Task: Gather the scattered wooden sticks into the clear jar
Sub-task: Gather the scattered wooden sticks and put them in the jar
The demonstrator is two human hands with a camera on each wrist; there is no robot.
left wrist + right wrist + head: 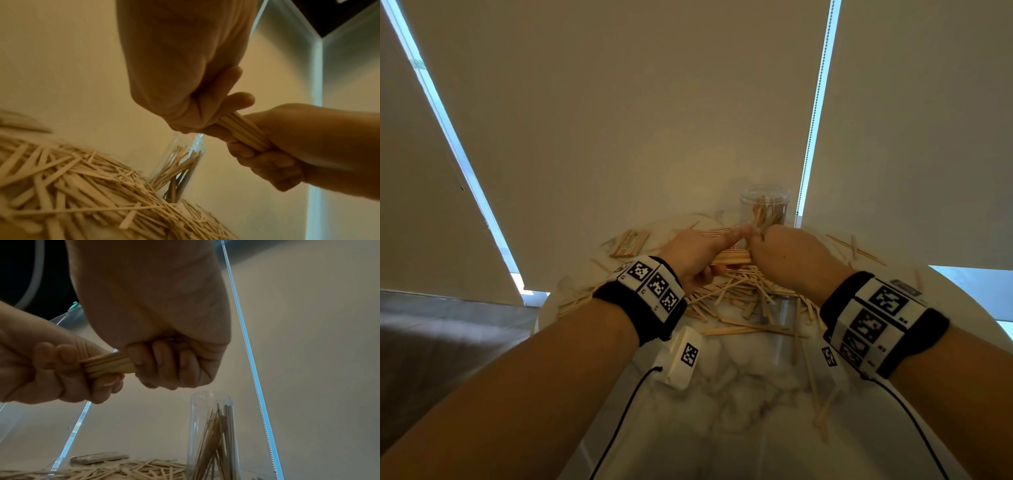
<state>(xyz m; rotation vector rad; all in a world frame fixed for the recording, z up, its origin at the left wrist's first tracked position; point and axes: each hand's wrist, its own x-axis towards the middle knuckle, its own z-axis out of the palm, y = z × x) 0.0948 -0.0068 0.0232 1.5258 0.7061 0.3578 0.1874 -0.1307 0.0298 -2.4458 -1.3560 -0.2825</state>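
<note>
While no legible writing showed, the left hand (697, 255) and right hand (787, 255) both grasped one bundle of wooden sticks (732, 257) near the clear jar (764, 205).

Both forearms bare. Each wrist carries a black band (640, 315) with white blocks (654, 284) bearing black square-pattern markers; thin black cables (626, 411) trail toward lower frame.

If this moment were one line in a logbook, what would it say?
left hand: grips bundle of sticks | right hand: grips same bundle | clear jar: upright, partly filled | loose sticks: on table
</note>
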